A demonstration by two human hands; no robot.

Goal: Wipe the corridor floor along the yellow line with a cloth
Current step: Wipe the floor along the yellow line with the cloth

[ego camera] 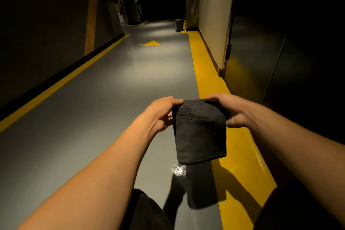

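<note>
- left hand [162, 113] and right hand [235, 110] each pinch a top corner of black cloth [200, 132]
- cloth hangs above grey floor [104, 110], just left of yellow line [207, 74]
- no readable writing

The folded black cloth [200, 132] hangs from my fingers, held by its top corners above the grey floor [93, 110], its right edge over the yellow line [211, 74].

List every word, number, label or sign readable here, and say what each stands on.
No readable words or numbers.
Yellow arrow: painted on the grey floor, a sign with no text.
Dark cloth, held by both hands: no label visible.
Small bin: too far and dim to show any marking.
</note>
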